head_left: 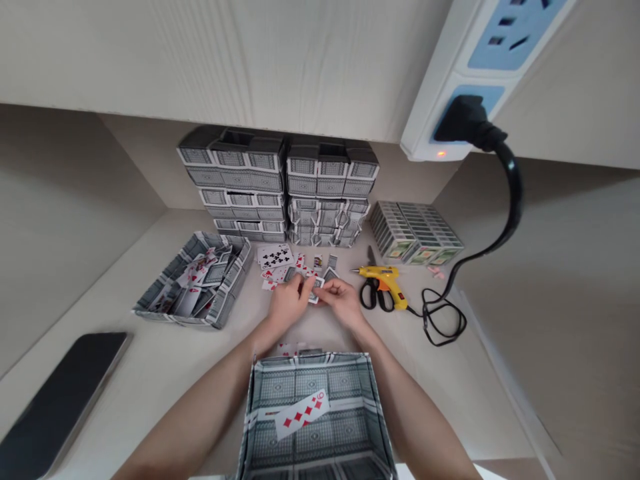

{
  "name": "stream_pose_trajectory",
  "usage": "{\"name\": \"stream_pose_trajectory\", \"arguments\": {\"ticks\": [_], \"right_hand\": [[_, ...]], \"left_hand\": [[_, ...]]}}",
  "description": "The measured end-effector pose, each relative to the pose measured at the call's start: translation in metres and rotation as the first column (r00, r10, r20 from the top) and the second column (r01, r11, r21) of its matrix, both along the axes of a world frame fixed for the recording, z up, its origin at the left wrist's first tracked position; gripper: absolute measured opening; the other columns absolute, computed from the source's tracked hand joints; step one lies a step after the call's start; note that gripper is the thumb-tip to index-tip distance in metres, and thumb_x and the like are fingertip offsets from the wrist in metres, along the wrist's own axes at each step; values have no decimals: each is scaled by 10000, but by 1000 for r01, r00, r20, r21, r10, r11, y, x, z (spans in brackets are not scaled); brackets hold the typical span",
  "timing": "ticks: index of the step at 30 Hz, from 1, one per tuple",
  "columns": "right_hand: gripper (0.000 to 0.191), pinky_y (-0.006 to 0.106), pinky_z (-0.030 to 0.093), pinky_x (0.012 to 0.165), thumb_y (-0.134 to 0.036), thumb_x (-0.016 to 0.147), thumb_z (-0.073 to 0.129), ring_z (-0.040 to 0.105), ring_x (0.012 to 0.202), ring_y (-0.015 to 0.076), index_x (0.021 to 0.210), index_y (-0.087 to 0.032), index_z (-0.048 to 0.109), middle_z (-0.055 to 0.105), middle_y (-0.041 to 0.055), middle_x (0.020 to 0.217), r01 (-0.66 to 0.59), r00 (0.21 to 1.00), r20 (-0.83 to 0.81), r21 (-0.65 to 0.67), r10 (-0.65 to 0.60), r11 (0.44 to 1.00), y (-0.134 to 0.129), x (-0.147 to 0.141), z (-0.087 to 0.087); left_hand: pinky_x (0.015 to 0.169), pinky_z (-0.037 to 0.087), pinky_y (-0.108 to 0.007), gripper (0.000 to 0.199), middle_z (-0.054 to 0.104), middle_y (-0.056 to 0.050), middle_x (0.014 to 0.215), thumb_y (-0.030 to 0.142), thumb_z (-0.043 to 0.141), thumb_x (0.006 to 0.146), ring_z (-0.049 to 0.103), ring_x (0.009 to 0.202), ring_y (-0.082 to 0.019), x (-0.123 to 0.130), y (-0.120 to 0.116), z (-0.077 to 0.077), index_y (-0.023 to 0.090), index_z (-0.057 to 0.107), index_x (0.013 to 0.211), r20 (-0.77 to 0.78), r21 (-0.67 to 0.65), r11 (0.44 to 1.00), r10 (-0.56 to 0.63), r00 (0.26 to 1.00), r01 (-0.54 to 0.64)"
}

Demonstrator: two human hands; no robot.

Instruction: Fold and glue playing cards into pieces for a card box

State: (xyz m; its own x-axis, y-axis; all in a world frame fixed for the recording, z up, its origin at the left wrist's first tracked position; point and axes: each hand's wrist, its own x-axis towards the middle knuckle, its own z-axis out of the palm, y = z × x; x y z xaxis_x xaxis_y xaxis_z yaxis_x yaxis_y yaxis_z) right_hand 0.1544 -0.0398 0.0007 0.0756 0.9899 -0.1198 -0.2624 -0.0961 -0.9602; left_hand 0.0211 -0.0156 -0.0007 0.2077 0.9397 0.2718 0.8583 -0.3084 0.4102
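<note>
- Currently, a playing card is above the tabletop, pinched between the fingertips of the left hand and the right hand; its folding looks unfinished, though fingers hide much of it.
- Around it, loose cards lie unassembled, one showing clubs.
- Nearest the person, a card-built box has standing walls; whether it is complete, I cannot tell. Inside, a diamonds card shows a corner figure, 9 or an inverted 6.
- Beyond, stacked card-built boxes look finished.
- To the left, an open tray holds many unused cards.
- To the right are a yellow glue gun, scissors and patterned packs; no brand is legible.
</note>
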Motion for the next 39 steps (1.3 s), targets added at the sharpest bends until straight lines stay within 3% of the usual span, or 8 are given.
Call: {"name": "stream_pose_trajectory", "arguments": {"ticks": [4, 14, 20, 25, 30, 33, 36, 39], "right_hand": [[265, 257, 486, 560, -351, 546, 737, 560, 493, 111, 616, -187, 542, 574, -56, 520, 77, 996, -41, 29, -76, 997, 1, 1, -5], [258, 269, 477, 548, -325, 528, 750, 568, 488, 125, 615, -187, 550, 608, -39, 549, 103, 990, -102, 9, -102, 995, 4, 3, -9], [285, 278, 482, 557, -345, 513, 756, 569, 492, 129, 616, -186, 543, 612, -35, 554, 91, 992, -92, -14, -92, 996, 5, 4, -10], [301, 284, 488, 562, -353, 508, 760, 574, 494, 133, 628, -186, 541, 619, -29, 561, 49, 993, -102, -26, -51, 998, 3, 5, -7], [306, 302, 500, 550, -406, 521, 746, 572, 488, 144, 635, -190, 562, 618, -19, 567, 22, 994, -105, -47, -27, 999, 2, 6, -2], [324, 300, 503, 542, -433, 517, 742, 570, 490, 144, 645, -190, 570, 620, -16, 573, 8, 996, -88, -45, -12, 999, 2, 6, -1], [316, 278, 492, 527, -428, 525, 739, 560, 477, 130, 647, -187, 574, 618, -22, 567, -23, 999, -33, -19, 22, 1000, 1, 4, 0], [309, 256, 483, 509, -410, 532, 742, 549, 464, 115, 657, -183, 574, 608, -33, 552, -54, 998, 21, -4, 55, 999, 1, 3, 0]], "left_hand": [[502, 305, -250, 473, 613, -69, 575, 542, 340, 830, 594, 573, -191, 0, -2, 2, 155, 589, 719, -103, -4, 1000, -20, 995, 20], [530, 342, -242, 453, 654, -79, 671, 425, 272, 896, 606, 615, -170, 1, 4, -3, 153, 605, 754, -127, -49, 993, -113, 985, 108], [532, 355, -220, 412, 614, -24, 579, 364, 302, 895, 560, 555, -127, -2, 6, -5, 164, 578, 663, 98, -76, 978, -187, 978, 194], [551, 394, -203, 534, 476, 18, 369, 395, 253, 894, 497, 448, -97, -4, 5, 1, 175, 463, 455, 397, -191, 917, -254, 882, 350], [510, 398, -210, 591, 416, 18, 307, 468, 253, 872, 440, 374, -88, -5, 5, 2, 175, 406, 381, 520, -290, 870, -208, 829, 400], [486, 383, -206, 541, 433, 24, 348, 478, 315, 850, 439, 389, -84, -5, 7, 1, 165, 425, 423, 563, -288, 879, -166, 809, 381], [478, 367, -197, 358, 497, 40, 476, 445, 407, 820, 462, 455, -85, -4, 9, 2, 160, 503, 624, 624, -224, 917, -125, 771, 330], [501, 357, -197, 280, 502, 44, 536, 417, 412, 824, 467, 504, -90, -4, 11, 1, 173, 505, 722, 571, -172, 950, -120, 812, 262]]}}
